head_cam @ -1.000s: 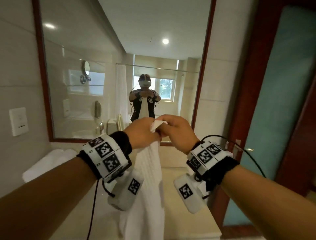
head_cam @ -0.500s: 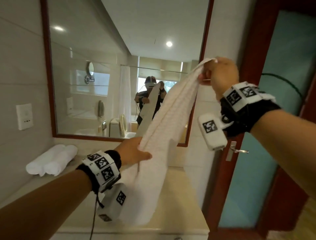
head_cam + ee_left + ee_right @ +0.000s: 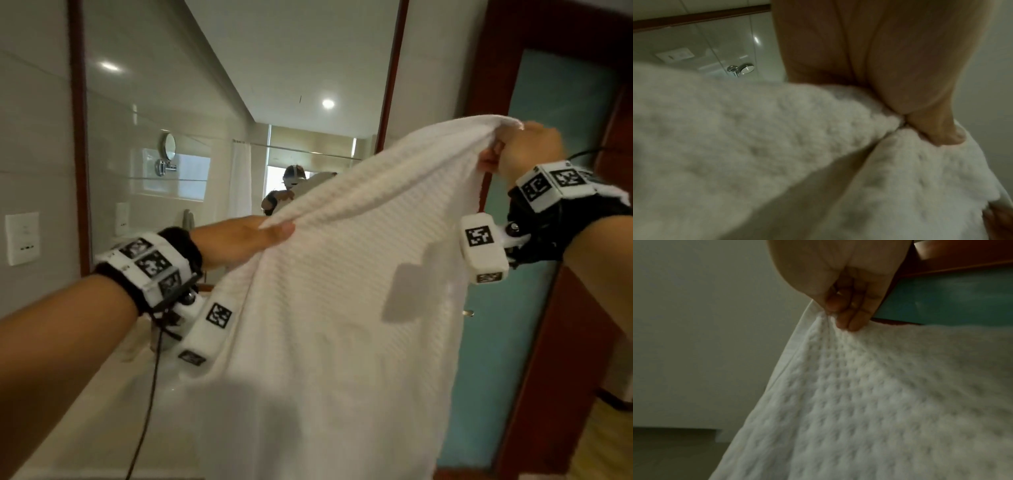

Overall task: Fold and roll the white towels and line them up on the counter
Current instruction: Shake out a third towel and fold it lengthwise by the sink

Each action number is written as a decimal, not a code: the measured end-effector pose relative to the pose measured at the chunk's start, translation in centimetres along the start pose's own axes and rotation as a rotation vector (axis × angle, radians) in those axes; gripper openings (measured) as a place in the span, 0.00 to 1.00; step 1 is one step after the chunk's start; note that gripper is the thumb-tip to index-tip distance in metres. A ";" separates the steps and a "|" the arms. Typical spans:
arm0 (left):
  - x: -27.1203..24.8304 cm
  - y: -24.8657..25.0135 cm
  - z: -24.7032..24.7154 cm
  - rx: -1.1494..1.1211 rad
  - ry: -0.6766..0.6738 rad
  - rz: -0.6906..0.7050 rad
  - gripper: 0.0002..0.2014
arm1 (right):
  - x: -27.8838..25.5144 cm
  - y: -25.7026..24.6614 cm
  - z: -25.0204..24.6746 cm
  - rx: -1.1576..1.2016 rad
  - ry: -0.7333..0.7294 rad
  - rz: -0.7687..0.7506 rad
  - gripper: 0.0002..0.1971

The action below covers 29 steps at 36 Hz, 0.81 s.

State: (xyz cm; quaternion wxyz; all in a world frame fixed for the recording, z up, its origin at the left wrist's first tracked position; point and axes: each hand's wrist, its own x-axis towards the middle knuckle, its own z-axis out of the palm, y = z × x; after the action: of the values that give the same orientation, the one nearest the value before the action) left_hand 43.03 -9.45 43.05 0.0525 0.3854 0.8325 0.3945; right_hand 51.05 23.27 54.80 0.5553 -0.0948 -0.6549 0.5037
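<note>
A white waffle-weave towel (image 3: 342, 291) hangs spread in the air between my two hands, above the counter (image 3: 102, 411). My left hand (image 3: 270, 233) pinches its top edge at the left, thumb against fingers; in the left wrist view the thumb presses into the towel (image 3: 777, 146). My right hand (image 3: 503, 150) grips the upper right corner, higher than the left; the right wrist view shows curled fingers (image 3: 851, 318) pinching the hemmed corner of the towel (image 3: 879, 394). The towel's lower part drops out of the head view and hides most of the counter's right side.
A wood-framed mirror (image 3: 205, 102) fills the wall ahead. A wall socket plate (image 3: 22, 238) sits at the left. A frosted teal door (image 3: 534, 308) in a dark wooden frame stands at the right. A black cable (image 3: 147, 404) hangs from my left wrist.
My hands have moved apart, spreading the towel from a narrow bunched strip into a wide sheet. The head view has swung so the rolled towels at the left are out of view.
</note>
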 end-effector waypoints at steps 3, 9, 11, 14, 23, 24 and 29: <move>0.2 -0.2 -0.3 -0.048 -0.042 -0.028 0.19 | -0.2 1.7 -1.1 -0.026 -0.022 -0.005 0.16; 1.1 -3.1 2.4 -0.359 -0.155 -0.207 0.36 | -1.1 6.0 -2.3 -0.154 -0.069 0.038 0.16; 1.0 -2.8 3.5 -0.298 -0.125 -0.251 0.22 | -1.1 6.7 -2.6 -0.187 -0.081 0.068 0.16; 1.0 -2.9 4.3 -0.206 -0.208 -0.266 0.14 | -1.2 7.2 -3.0 -0.238 -0.066 0.061 0.17; 0.8 -3.2 2.6 0.131 -0.193 -0.262 0.24 | -1.1 7.4 -3.4 -0.342 -0.054 -0.011 0.18; 0.9 -3.4 2.3 0.249 -0.145 -0.271 0.21 | -1.0 7.6 -3.5 -0.364 -0.056 -0.012 0.17; 1.0 -5.5 1.0 0.585 0.086 -0.299 0.15 | -0.1 8.8 -5.4 -0.373 -0.134 0.119 0.15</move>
State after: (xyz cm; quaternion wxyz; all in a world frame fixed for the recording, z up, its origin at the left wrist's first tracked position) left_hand 39.42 -10.31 38.73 -0.0384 0.2405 0.9594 0.1426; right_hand 51.69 30.40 47.30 0.4524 -0.2008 -0.7656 0.4110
